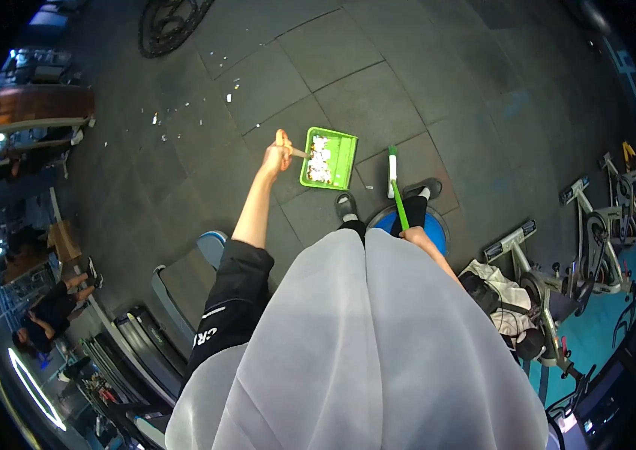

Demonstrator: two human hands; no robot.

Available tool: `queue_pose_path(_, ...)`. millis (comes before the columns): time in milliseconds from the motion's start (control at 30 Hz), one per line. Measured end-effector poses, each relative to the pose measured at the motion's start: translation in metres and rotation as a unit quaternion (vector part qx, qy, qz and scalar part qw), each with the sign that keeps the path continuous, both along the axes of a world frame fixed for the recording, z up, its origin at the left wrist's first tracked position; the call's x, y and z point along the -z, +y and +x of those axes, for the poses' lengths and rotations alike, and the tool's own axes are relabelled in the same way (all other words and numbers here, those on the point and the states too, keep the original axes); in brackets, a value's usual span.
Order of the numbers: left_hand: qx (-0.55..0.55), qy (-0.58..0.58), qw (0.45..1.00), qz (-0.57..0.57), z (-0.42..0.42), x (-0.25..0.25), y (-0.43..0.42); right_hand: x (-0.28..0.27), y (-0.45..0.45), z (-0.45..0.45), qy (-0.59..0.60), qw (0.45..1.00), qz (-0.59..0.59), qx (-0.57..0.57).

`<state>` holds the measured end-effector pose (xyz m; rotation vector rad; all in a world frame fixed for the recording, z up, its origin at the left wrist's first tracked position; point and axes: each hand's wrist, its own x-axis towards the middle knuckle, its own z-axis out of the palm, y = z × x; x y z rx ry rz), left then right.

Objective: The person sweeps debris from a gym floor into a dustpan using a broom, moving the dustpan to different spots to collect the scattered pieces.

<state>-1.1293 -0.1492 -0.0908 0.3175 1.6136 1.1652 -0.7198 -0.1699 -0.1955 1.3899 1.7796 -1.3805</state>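
Note:
My left hand (276, 156) is closed around the stick handle of a green dustpan (342, 165). White scraps (319, 160) are heaped in the pan on the side toward that hand. Low at my right side, my right hand (414, 235) grips the green handle of a broom (393, 174). The broom's white head with green bristles is near the floor, right of the dustpan and by my right foot. Whether its bristles touch the floor I cannot tell.
Scattered white bits (155, 118) lie on the dark tiled floor (363, 82) to the upper left. A coiled black rope (170, 26) lies at the top. Behind my feet is a blue dome (436, 234). Exercise bikes (592, 251) line the right; a person (51, 319) is at far left.

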Motion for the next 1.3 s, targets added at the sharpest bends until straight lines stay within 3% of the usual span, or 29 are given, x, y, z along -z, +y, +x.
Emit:
queue_pose_path(67,0.026,0.041,0.999,-0.014,0.004,0.003,-0.005,0.013,-0.019,-0.012,-0.015,0.997,-0.023,0.079)
queue_pose_path(167,0.021,0.075,0.997,-0.027,0.014,-0.008,-0.005,-0.057,-0.001,-0.033,0.059,0.993,-0.037,0.092)
queue_pose_path(300,0.016,0.057,0.998,-0.023,0.009,-0.016,-0.010,-0.067,0.011,-0.041,0.134,0.990,0.043,0.024)
queue_pose_path(433,0.018,0.065,0.997,-0.037,-0.002,-0.026,-0.003,-0.104,0.014,-0.029,0.160,0.972,0.001,0.174)
queue_pose_path(567,0.013,0.073,0.997,-0.018,-0.009,-0.025,0.009,-0.137,0.008,-0.021,0.196,0.905,-0.048,0.374)
queue_pose_path(767,0.029,0.029,0.998,-0.038,-0.017,-0.034,0.013,-0.118,0.020,-0.035,0.115,0.974,-0.022,0.196)
queue_pose_path(800,0.008,0.086,0.994,-0.060,-0.018,-0.035,0.015,-0.107,0.024,-0.042,0.114,0.980,-0.019,0.162)
queue_pose_path(867,-0.057,-0.003,0.998,-0.001,-0.021,-0.040,0.015,-0.078,0.032,-0.057,0.124,0.987,-0.014,0.100)
queue_pose_path(967,-0.074,-0.043,0.996,0.016,-0.027,-0.054,0.008,-0.059,0.052,-0.080,0.164,0.984,-0.014,0.060)
queue_pose_path(1000,-0.067,-0.059,0.996,0.022,-0.035,-0.048,0.003,-0.065,0.059,-0.082,0.169,0.983,-0.008,0.063)
queue_pose_path(1067,-0.107,-0.041,0.993,-0.023,-0.042,-0.052,0.005,-0.113,0.086,-0.086,0.082,0.938,-0.165,0.293)
queue_pose_path(1100,-0.101,-0.045,0.994,-0.010,-0.051,-0.049,0.001,-0.132,0.094,-0.083,0.106,0.891,-0.249,0.365)
queue_pose_path(1200,-0.147,-0.058,0.987,0.006,-0.059,-0.065,-0.005,-0.187,0.106,-0.075,0.140,0.889,-0.213,0.380)
queue_pose_path(1300,-0.178,-0.090,0.978,0.061,-0.077,-0.065,-0.011,-0.208,0.131,-0.068,0.208,0.906,-0.155,0.334)
